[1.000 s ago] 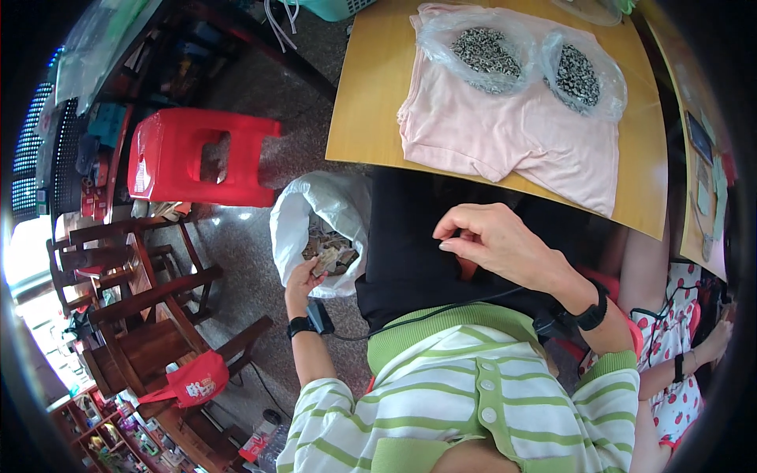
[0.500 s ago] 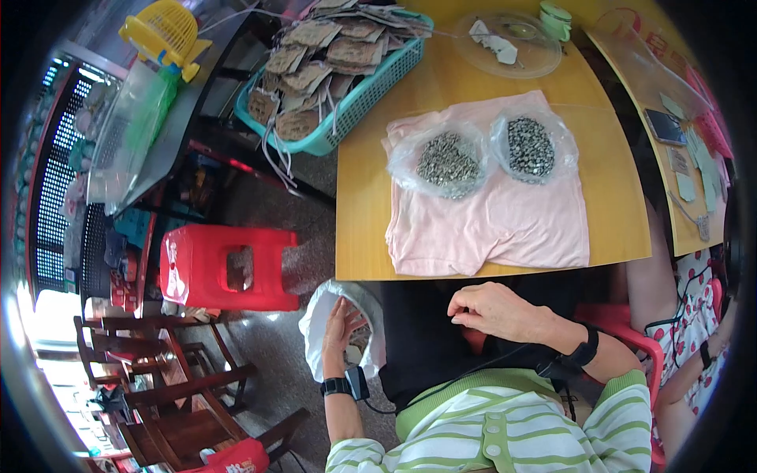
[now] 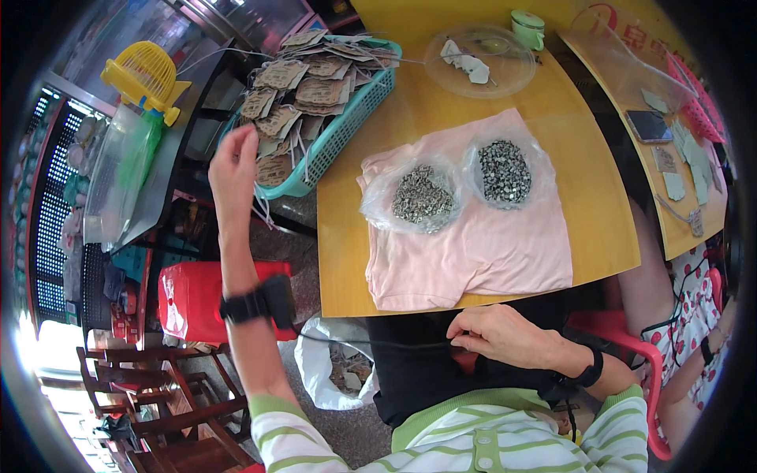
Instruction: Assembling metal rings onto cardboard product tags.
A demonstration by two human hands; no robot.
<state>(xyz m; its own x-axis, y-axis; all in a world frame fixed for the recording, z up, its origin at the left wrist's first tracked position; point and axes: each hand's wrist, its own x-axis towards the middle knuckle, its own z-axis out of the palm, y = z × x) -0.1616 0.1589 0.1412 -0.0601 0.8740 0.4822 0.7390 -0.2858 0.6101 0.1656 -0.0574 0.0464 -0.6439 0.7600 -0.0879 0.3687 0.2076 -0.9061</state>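
Observation:
My left hand (image 3: 234, 169) is raised at the near left corner of a teal plastic basket (image 3: 327, 146). Its fingertips are turned away, so any grip is hidden. Brown, printed flat pieces with white strings (image 3: 319, 93) fill the basket in a heap. Over my lap, below the table's front edge, my right hand (image 3: 501, 335) is closed, thumb against bent fingers; what it may hold is hidden. Ahead of it, a pink cloth (image 3: 512, 244) carries two clear plastic bags of small metallic pieces: one heap (image 3: 424, 197) on the left, another heap (image 3: 505, 172) on the right.
A white bag (image 3: 315, 382) with scraps inside stands on the floor left of my lap. Behind my left forearm is a red stool (image 3: 189, 303). A clear round lid (image 3: 505, 67) and green mug (image 3: 528, 30) sit at the table's back. Another person sits at right.
My left hand has left the white bag and moved up and forward to the basket. My right hand stays closed over my lap. The whole view has shifted slightly.

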